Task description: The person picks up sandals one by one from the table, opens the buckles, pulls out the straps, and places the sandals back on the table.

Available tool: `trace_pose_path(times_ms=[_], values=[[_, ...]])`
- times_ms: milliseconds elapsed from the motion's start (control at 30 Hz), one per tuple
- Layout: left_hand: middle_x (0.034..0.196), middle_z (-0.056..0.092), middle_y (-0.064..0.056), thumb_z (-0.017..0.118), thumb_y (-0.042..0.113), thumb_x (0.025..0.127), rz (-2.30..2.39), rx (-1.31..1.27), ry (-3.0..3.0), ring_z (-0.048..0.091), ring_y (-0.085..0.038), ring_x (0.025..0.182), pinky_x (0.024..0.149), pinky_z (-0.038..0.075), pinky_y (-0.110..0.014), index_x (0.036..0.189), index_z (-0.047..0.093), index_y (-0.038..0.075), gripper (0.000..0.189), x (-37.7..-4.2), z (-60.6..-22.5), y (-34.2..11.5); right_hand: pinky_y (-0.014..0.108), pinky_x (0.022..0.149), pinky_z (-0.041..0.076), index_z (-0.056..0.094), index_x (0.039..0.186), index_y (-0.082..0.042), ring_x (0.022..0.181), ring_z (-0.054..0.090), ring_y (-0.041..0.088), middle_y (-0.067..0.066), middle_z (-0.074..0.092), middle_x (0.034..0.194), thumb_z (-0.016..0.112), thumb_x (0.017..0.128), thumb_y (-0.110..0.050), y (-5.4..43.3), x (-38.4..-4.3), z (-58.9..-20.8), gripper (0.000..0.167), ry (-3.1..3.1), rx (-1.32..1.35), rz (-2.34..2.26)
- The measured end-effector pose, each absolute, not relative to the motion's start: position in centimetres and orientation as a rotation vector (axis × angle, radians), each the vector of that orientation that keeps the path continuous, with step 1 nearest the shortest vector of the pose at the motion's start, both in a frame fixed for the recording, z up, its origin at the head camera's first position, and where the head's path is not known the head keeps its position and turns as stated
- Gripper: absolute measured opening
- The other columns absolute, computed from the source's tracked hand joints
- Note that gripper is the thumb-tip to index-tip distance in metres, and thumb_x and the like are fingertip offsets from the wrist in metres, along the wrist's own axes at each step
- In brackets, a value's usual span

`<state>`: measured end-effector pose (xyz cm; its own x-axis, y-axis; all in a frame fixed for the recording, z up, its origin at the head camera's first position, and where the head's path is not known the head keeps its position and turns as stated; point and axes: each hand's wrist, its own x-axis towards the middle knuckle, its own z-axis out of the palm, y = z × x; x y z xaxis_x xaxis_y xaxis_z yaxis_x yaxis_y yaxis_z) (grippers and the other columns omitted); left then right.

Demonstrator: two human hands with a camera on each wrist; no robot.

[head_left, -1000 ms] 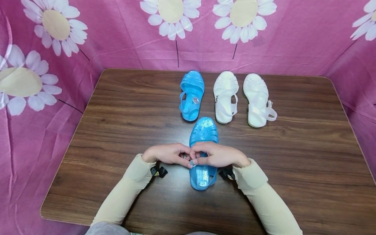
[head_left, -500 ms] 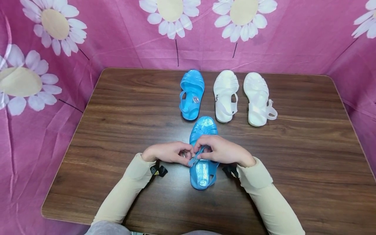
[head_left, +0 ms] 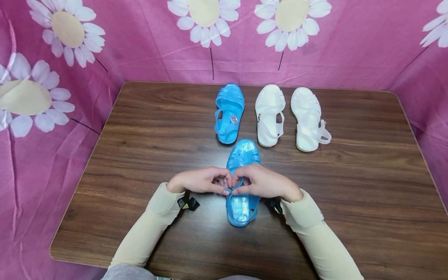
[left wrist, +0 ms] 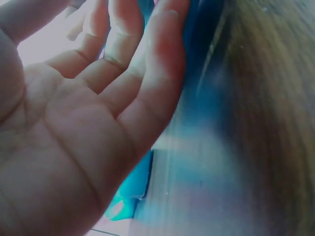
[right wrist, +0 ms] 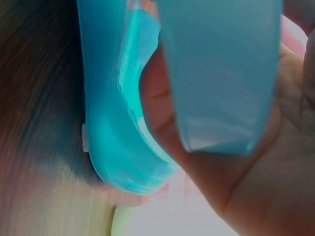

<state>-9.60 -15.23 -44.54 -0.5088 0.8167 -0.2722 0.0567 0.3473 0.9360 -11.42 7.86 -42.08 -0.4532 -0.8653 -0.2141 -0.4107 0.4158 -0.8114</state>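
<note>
A glossy blue jelly sandal [head_left: 244,153] lies toe away on the table, both hands meeting over its left side. The left hand [head_left: 199,181] pinches the small buckle [head_left: 228,191] at the sandal's left edge between thumb and fingers. With thumb and index finger, the right hand [head_left: 264,182] pinches the ankle strap beside that buckle. In the right wrist view a broad piece of blue strap [right wrist: 221,73] crosses close before the palm, the sandal's side [right wrist: 110,123] behind it. The left wrist view shows the palm and curved fingers [left wrist: 165,64]; the fingertips' contact is hidden there.
Farther back on the wooden table [head_left: 147,128] stand a second blue sandal [head_left: 229,132] and two white sandals, one in the middle [head_left: 269,101] and one at right [head_left: 305,105]. A pink flowered cloth [head_left: 245,64] hangs behind and around the table.
The right hand first moved slightly right and up, drawing the strap, then came back left toward the left hand. The left hand stayed almost in place at the buckle. The sandals have not moved.
</note>
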Motion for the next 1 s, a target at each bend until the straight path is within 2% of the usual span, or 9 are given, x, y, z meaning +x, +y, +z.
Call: trace_pose_path(times_ms=[233,467,700,1000], values=[[0.094,0.064,0.0,0.064,0.015,0.093,1.241,0.783,1.855,0.062,-0.008,0.084,0.077,0.052,-0.026,0.103,0.061,0.008,0.013,-9.36,-44.27,-15.23,0.021,0.049,0.041,0.067,0.089,-0.019,0.053,0.05,0.007,-0.009,0.055,0.065,0.071,0.088,-0.026,7.87,-11.43,-42.25,0.008,2.031,-1.109,-0.92],[0.096,0.067,-0.003,0.062,0.013,0.094,1.248,0.841,1.845,0.064,-0.018,0.085,0.076,0.053,-0.026,0.107,0.063,0.009,0.014,-9.32,-44.07,-15.24,0.022,0.053,0.045,0.067,0.088,-0.019,0.059,0.054,0.006,-0.01,0.061,0.069,0.071,0.089,-0.026,7.89,-11.42,-42.12,0.008,2.017,-1.103,-0.924],[0.097,0.067,-0.001,0.062,0.014,0.095,1.23,0.878,1.872,0.062,-0.008,0.083,0.075,0.053,-0.026,0.108,0.063,0.01,0.015,-9.19,-44.08,-15.17,0.022,0.054,0.045,0.068,0.085,-0.019,0.059,0.054,0.004,-0.011,0.061,0.068,0.071,0.088,-0.026,7.91,-11.5,-42.24,0.008,2.025,-1.113,-0.915],[0.096,0.066,0.002,0.064,0.019,0.093,1.188,0.883,1.919,0.061,-0.007,0.083,0.076,0.053,-0.026,0.106,0.064,0.014,0.014,-9.1,-43.79,-15.02,0.021,0.055,0.046,0.068,0.084,-0.02,0.06,0.054,0.003,-0.011,0.062,0.068,0.071,0.088,-0.026,7.95,-11.45,-42.32,0.008,2.029,-1.138,-0.912]])
